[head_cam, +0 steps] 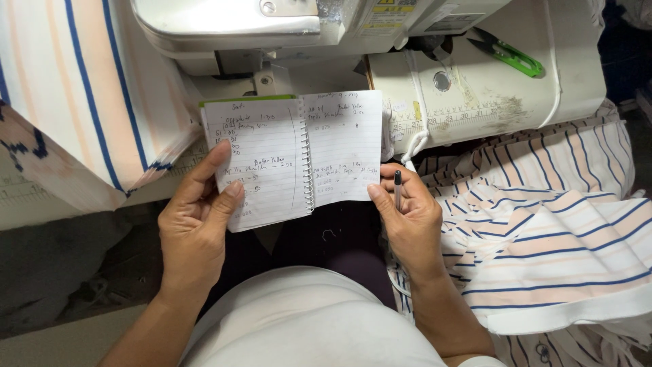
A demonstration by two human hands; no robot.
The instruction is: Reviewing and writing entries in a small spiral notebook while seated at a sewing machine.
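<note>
Two hands hold an open spiral notebook at the sewing table's front edge: left hand grips its left page, right hand pinches a pen. Striped cloth spills beside.

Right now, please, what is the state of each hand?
Left hand: closed on the small white lined spiral notebook, thumb on its page.
Right hand: closed on the notebook's right edge, also holding a thin dark pen.
</note>
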